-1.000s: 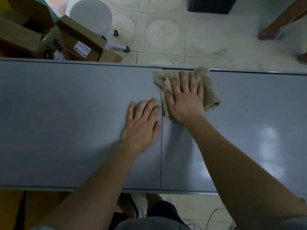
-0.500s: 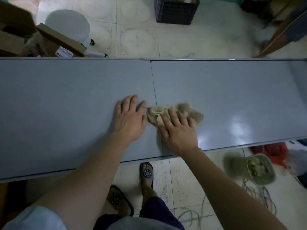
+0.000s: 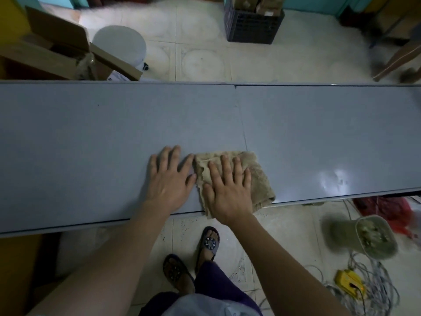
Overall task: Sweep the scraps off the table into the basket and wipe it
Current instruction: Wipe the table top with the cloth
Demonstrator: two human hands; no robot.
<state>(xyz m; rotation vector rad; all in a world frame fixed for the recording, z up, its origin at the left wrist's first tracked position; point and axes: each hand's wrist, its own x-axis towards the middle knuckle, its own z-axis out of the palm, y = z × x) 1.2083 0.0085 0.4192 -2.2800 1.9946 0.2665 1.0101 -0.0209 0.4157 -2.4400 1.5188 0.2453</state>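
Observation:
A long grey table (image 3: 91,137) runs across the view. Near its front edge lies a beige cloth (image 3: 257,179), one corner hanging over the edge. My right hand (image 3: 227,190) presses flat on the cloth with straight, spread fingers. Just to the left, my left hand (image 3: 169,176) rests flat on the bare table, its fingers straight, beside the cloth. On the floor at the lower right stands a pale basket (image 3: 373,238) holding scraps. No scraps show on the table.
Behind the table are open cardboard boxes (image 3: 63,55), a white round stool (image 3: 119,45) and a dark crate (image 3: 252,26). Cables and a yellow power strip (image 3: 348,283) lie on the floor at the right, with a red bag (image 3: 387,210). My sandalled feet (image 3: 209,242) stand under the front edge.
My right hand has dragged the cloth from the far edge to the near edge, where it now lies spread wider. My left hand stays flat beside it. The view has tilted down.

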